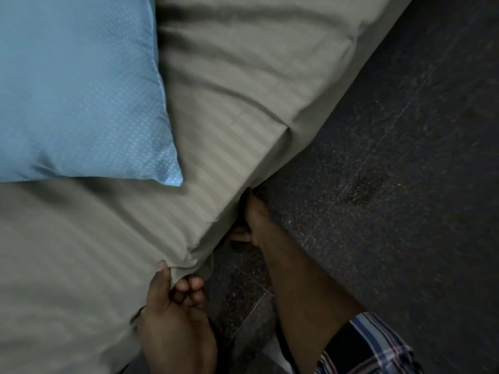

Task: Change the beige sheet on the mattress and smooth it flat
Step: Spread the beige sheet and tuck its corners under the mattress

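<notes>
A light blue dotted fabric pillow (78,85) lies at the upper left on the beige striped cotton sheet (221,109), which covers the mattress across the left and centre and hangs over its edge. At the near edge the left hand (172,314) pinches a bunched fold of the sheet, thumb on top and fingers curled beneath, its grip clamped on the cloth. Just right of it, the right hand (252,220) reaches down along the mattress side with its fingers hidden behind the hanging sheet, so its grip cannot be told; it seems pushed under the edge. A plaid sleeve (370,346) covers that arm above the dark speckled stone floor (391,171) on the right
</notes>
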Motion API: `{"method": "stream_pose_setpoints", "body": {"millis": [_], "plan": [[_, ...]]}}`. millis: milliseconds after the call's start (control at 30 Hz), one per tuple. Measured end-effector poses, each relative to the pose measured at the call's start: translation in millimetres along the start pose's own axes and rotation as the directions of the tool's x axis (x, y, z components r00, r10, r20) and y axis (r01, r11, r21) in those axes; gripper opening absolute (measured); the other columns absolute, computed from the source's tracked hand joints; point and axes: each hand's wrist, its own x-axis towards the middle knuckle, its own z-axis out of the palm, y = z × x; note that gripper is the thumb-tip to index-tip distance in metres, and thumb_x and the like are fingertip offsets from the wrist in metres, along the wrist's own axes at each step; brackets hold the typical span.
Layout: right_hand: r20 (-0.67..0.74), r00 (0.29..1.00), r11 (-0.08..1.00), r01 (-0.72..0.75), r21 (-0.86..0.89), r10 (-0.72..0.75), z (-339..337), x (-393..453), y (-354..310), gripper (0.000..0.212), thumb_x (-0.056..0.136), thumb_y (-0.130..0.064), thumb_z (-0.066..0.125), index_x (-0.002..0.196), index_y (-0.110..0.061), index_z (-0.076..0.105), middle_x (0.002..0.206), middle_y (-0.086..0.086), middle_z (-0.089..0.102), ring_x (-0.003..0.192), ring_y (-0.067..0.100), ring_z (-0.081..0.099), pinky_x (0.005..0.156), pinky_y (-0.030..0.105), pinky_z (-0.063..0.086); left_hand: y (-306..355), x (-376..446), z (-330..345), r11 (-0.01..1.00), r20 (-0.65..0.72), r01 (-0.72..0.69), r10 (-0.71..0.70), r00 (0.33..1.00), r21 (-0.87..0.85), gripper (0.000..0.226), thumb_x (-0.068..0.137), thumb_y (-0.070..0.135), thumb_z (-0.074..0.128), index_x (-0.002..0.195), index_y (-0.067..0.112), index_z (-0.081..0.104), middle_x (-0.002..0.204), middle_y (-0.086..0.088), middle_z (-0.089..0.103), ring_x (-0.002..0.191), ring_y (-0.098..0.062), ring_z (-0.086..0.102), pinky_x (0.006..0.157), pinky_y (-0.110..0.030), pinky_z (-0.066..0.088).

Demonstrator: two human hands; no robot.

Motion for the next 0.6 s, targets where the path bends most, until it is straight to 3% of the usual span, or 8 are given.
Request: {"method": "stream_pose_setpoints", "body": {"millis": [67, 100, 200, 300, 400, 500, 600], "plan": [[-0.081, 0.996, 0.985, 0.017, -0.173, -0.031, -25, -8, 0, 0.07, 0.096, -0.065, 0.046, 0.139, -0.01, 0.054, 0.118, 0.02, 0.066, 0.094, 0.036, 0.068, 0.088, 0.05, 0.059, -3, 0, 1, 0.997, 0.038, 0.079, -0.078, 0.996, -0.022, 0.029, 0.099, 0.04, 0.053, 0.077, 0.022, 0.05, 0.059, 0.007, 0.05, 0.048, -0.005, 0.054, 0.047, -0.015, 0.042], [-0.093, 0.994, 0.988, 0.043, -0.149, -0.057, -36, -11, 0, 0.063, 0.099, -0.058, 0.049, 0.138, -0.008, 0.055, 0.114, 0.018, 0.067, 0.095, 0.034, 0.068, 0.09, 0.048, 0.058, -6, -3, 3, 0.993, 0.071, 0.121, -0.12, 0.99, -0.016, 0.032, 0.098, 0.047, 0.051, 0.078, 0.021, 0.051, 0.064, 0.004, 0.054, 0.049, -0.006, 0.054, 0.05, -0.018, 0.043], [-0.087, 0.984, 0.98, 0.163, 0.117, -0.153, -66, -18, -12, 0.049, 0.106, -0.037, 0.044, 0.146, -0.009, 0.049, 0.131, 0.017, 0.062, 0.112, 0.031, 0.063, 0.099, 0.041, 0.051, -16, -28, 26, 0.961, 0.22, 0.223, -0.256, 0.941, 0.166, 0.051, 0.083, 0.062, 0.049, 0.09, 0.014, 0.064, 0.075, -0.004, 0.069, 0.055, -0.014, 0.057, 0.058, -0.028, 0.04], [-0.09, 0.965, 0.883, 0.263, 0.389, -0.248, -87, -23, -42, 0.051, 0.108, -0.038, 0.038, 0.148, -0.007, 0.043, 0.146, 0.017, 0.054, 0.13, 0.031, 0.055, 0.101, 0.038, 0.046, -23, -47, 81, 0.914, 0.34, 0.244, -0.353, 0.872, 0.325, 0.061, 0.082, 0.063, 0.052, 0.11, 0.012, 0.07, 0.09, -0.005, 0.074, 0.069, -0.015, 0.062, 0.064, -0.03, 0.042], [-0.114, 0.945, 0.786, 0.32, 0.528, -0.308, -97, -22, -77, 0.057, 0.107, -0.046, 0.036, 0.15, -0.008, 0.041, 0.151, 0.015, 0.048, 0.138, 0.03, 0.048, 0.113, 0.041, 0.038, -18, -34, 142, 0.927, 0.383, 0.325, -0.374, 0.845, 0.189, 0.066, 0.087, 0.068, 0.053, 0.115, 0.01, 0.068, 0.1, -0.004, 0.075, 0.077, -0.016, 0.064, 0.065, -0.027, 0.044], [-0.078, 0.949, 0.746, 0.29, 0.6, -0.306, -94, -12, -106, 0.064, 0.104, -0.056, 0.037, 0.147, -0.01, 0.048, 0.142, 0.013, 0.056, 0.131, 0.029, 0.054, 0.112, 0.042, 0.041, -21, -20, 171, 0.943, 0.33, 0.332, -0.32, 0.888, 0.021, 0.061, 0.086, 0.067, 0.06, 0.104, 0.01, 0.068, 0.091, -0.001, 0.075, 0.071, -0.012, 0.062, 0.063, -0.024, 0.04], [0.002, 0.939, 0.73, 0.265, 0.63, -0.343, -81, 1, -120, 0.069, 0.101, -0.065, 0.032, 0.14, -0.014, 0.056, 0.13, 0.014, 0.065, 0.118, 0.029, 0.061, 0.103, 0.041, 0.048, -30, -22, 174, 0.97, 0.27, 0.24, -0.243, 0.932, 0.046, 0.046, 0.094, 0.057, 0.057, 0.091, 0.011, 0.064, 0.068, 0.002, 0.068, 0.056, -0.008, 0.054, 0.059, -0.022, 0.037]]}}
